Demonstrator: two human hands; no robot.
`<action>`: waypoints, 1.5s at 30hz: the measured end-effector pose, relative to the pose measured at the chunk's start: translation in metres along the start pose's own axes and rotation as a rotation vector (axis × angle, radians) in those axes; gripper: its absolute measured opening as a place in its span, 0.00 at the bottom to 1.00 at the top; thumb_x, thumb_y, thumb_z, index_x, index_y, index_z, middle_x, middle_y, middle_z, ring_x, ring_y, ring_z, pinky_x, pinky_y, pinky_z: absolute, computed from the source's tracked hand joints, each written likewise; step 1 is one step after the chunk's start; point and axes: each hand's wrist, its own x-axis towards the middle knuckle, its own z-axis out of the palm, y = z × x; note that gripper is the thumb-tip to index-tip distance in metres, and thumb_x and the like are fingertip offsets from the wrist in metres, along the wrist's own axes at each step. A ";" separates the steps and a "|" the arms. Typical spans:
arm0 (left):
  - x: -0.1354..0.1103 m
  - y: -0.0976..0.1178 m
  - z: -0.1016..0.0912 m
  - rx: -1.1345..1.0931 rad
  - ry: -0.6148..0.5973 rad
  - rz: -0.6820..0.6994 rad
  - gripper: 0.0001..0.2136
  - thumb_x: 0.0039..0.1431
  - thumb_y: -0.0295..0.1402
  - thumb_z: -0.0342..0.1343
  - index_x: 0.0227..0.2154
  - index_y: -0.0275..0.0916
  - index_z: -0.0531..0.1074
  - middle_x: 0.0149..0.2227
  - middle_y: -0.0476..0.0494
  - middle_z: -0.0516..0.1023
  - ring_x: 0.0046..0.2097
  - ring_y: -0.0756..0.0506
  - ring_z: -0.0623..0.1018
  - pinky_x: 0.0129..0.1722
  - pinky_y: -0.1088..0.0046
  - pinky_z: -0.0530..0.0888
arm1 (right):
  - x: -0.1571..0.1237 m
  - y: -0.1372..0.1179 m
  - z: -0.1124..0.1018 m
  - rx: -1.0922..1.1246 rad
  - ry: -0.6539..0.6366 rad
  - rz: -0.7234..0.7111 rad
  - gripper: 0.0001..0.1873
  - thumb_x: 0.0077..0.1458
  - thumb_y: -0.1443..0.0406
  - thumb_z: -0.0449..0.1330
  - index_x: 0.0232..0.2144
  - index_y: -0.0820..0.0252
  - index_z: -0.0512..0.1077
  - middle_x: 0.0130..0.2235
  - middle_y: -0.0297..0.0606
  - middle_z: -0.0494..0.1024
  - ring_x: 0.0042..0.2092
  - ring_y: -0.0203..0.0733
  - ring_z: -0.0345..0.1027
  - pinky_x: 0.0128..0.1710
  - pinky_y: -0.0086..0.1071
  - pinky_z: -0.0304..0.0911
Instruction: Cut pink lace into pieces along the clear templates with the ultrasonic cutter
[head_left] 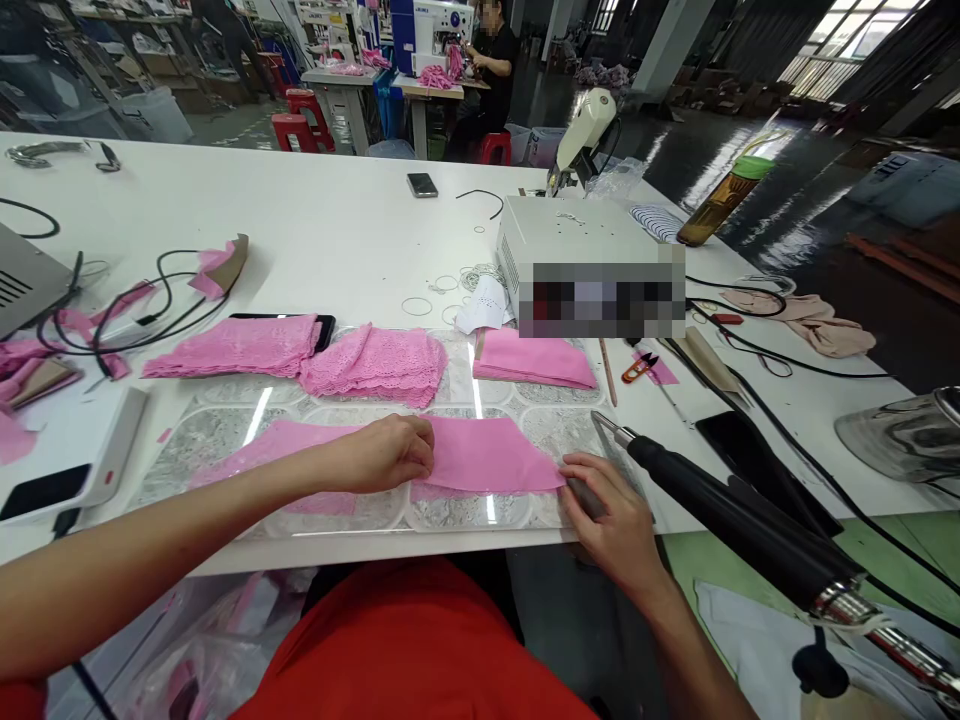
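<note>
My left hand is closed, its fingers pinched together on the left part of a smooth pink fabric piece. At the piece's right corner, the fingertips of my right hand are closed on the fabric. A dark grey object lies under those fingers, mostly hidden. The fabric spreads over a clear mat with a marbled pattern. Another pink layer lies flat beneath my left forearm. Just right of my right hand, a black rod-shaped tool points its metal tip toward the mat.
Behind the mat are pink lace stacks, a folded pink fabric stack and a grey box. Orange-handled thread snips, a phone and black cables lie about. A glass jar stands right. A co-worker sits beyond.
</note>
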 end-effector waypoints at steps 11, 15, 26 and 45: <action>0.001 0.003 0.002 -0.018 -0.008 -0.054 0.09 0.50 0.19 0.55 0.22 0.37 0.77 0.32 0.49 0.73 0.30 0.53 0.71 0.29 0.79 0.65 | -0.005 0.010 -0.001 -0.008 0.001 -0.064 0.06 0.57 0.64 0.56 0.37 0.54 0.72 0.44 0.38 0.76 0.45 0.41 0.73 0.43 0.35 0.70; 0.001 0.001 0.003 -0.021 -0.001 -0.042 0.10 0.48 0.18 0.55 0.21 0.37 0.77 0.32 0.49 0.73 0.29 0.54 0.71 0.28 0.80 0.65 | -0.004 0.009 -0.001 -0.009 -0.005 -0.056 0.06 0.57 0.65 0.56 0.37 0.54 0.72 0.44 0.38 0.76 0.45 0.40 0.74 0.43 0.34 0.70; 0.002 0.001 0.003 -0.026 0.038 -0.021 0.09 0.50 0.19 0.55 0.24 0.36 0.78 0.31 0.48 0.75 0.28 0.54 0.71 0.28 0.80 0.64 | 0.000 -0.001 -0.007 -0.018 0.035 -0.050 0.06 0.55 0.67 0.57 0.37 0.55 0.73 0.43 0.39 0.76 0.44 0.41 0.73 0.41 0.34 0.70; -0.003 0.002 0.010 -0.077 0.107 -0.067 0.07 0.49 0.20 0.54 0.24 0.34 0.76 0.30 0.47 0.76 0.29 0.52 0.72 0.31 0.80 0.65 | 0.015 -0.082 0.058 0.000 -0.087 -0.408 0.12 0.54 0.70 0.59 0.42 0.59 0.73 0.51 0.46 0.71 0.54 0.50 0.61 0.52 0.48 0.66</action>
